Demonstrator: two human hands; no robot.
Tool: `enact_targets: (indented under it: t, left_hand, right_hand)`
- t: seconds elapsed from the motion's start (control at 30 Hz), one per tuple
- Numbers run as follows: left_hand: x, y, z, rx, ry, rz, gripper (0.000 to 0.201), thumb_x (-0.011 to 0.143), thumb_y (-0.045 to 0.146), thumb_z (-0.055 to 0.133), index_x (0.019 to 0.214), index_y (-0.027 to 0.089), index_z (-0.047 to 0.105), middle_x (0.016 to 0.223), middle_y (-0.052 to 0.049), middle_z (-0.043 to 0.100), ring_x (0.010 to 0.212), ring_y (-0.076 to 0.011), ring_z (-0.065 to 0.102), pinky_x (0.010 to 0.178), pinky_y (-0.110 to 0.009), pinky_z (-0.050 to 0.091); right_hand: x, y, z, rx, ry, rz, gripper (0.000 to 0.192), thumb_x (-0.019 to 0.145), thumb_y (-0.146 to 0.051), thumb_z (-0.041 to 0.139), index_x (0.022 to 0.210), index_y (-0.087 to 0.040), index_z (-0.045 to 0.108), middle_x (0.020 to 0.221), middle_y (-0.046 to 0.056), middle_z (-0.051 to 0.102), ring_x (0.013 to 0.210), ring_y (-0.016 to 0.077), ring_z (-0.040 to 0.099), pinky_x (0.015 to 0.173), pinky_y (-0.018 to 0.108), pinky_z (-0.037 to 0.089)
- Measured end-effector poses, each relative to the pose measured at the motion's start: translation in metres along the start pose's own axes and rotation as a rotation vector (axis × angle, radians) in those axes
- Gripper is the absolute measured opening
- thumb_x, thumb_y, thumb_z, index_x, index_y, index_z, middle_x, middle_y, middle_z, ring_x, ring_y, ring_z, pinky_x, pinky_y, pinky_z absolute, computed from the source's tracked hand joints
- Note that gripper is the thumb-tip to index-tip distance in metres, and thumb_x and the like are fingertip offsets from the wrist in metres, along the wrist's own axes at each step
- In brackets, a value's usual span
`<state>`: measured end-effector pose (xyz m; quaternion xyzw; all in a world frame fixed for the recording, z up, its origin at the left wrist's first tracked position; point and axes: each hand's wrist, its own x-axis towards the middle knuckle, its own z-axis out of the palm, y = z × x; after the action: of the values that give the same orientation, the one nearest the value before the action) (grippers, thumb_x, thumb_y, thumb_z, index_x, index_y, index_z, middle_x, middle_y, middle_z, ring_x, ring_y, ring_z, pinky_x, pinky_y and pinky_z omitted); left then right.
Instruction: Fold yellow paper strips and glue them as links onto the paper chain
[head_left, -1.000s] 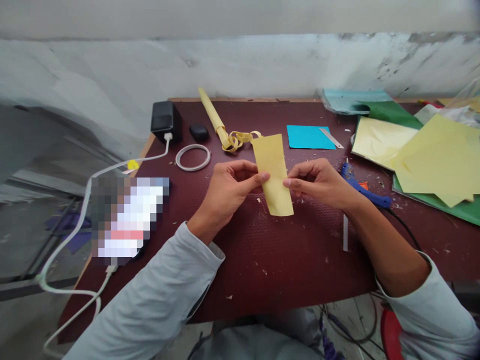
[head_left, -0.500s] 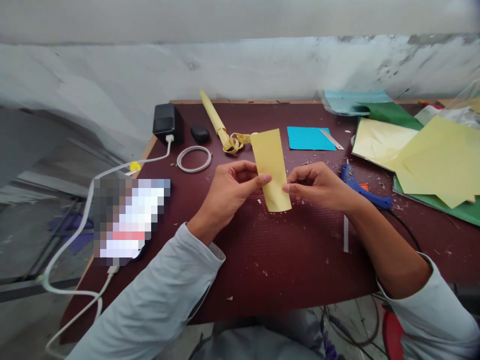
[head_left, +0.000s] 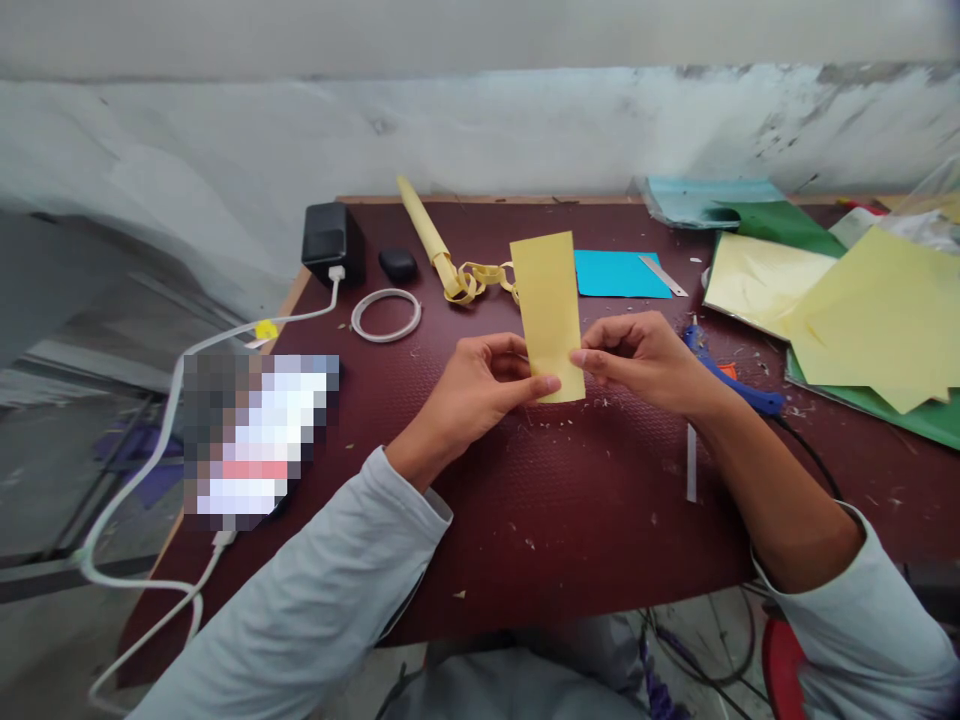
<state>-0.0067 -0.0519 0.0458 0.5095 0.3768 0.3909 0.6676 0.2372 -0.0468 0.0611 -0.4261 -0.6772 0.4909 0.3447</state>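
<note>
- the left hand (head_left: 480,385) pinches the lower left edge of a yellow paper strip (head_left: 549,300), thumb and fingertips closed on it near its bottom corner.
- the right hand (head_left: 637,360) pinches the lower right edge of the same strip, fingers curled, thumb and forefinger closed on the paper.
- the strip stands nearly upright above the dark red table (head_left: 570,520), its top end free and reaching up in front of the curled yellow offcuts (head_left: 472,280) and just left of the blue card (head_left: 615,275).
- open room: the near half of the table in front of the hands is bare but for small scraps; its front edge runs just above the person's lap.
- to the right it is crowded: a blue glue gun (head_left: 731,385) lies just behind the right wrist, and yellow and green sheets (head_left: 862,320) are stacked toward the right edge.
- to the left sit a white cable coil (head_left: 386,315), a black charger (head_left: 328,240) at the table's left edge, and a rolled yellow tube (head_left: 424,235) at the back.
- against a second ago: the strip has slid upward through the fingers, so the grips now sit near its bottom instead of mid-length; it also stands straighter, and both hands have shifted slightly right and closer together.
</note>
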Motion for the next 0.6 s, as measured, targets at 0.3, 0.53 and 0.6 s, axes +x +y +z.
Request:
enact_targets:
  t: [0.3, 0.53, 0.6]
  left_hand:
    - [0.0003, -0.0009, -0.0006, 0.038, -0.004, 0.006, 0.047, 0.069, 0.039, 0.105, 0.102, 0.013, 0.084, 0.094, -0.011, 0.085, 0.073, -0.0176, 0.076, 0.068, -0.028, 0.064]
    - [-0.0014, 0.0, -0.0014, 0.04, -0.041, -0.046, 0.048, 0.07, 0.041, 0.106, 0.102, 0.013, 0.084, 0.087, -0.011, 0.084, 0.074, -0.0204, 0.08, 0.068, -0.029, 0.066]
    - [-0.0019, 0.0002, -0.0012, 0.028, -0.05, -0.057, 0.049, 0.07, 0.04, 0.106, 0.104, 0.013, 0.083, 0.086, -0.011, 0.084, 0.075, -0.0211, 0.081, 0.069, -0.029, 0.067]
  right_hand:
    - [0.0001, 0.0021, -0.0018, -0.023, 0.006, -0.004, 0.036, 0.094, -0.047, 0.089, 0.081, -0.017, 0.073, 0.066, -0.001, 0.064, 0.059, 0.0106, 0.05, 0.054, 0.029, 0.034]
    - [0.0005, -0.0009, -0.0038, -0.02, 0.029, -0.031, 0.039, 0.094, -0.049, 0.089, 0.079, -0.018, 0.071, 0.066, -0.001, 0.063, 0.059, 0.0106, 0.05, 0.054, 0.029, 0.034]
    - [0.0007, -0.0003, -0.0042, -0.023, 0.025, -0.028, 0.039, 0.094, -0.049, 0.089, 0.079, -0.017, 0.072, 0.066, -0.001, 0.064, 0.06, 0.0108, 0.05, 0.054, 0.029, 0.034]
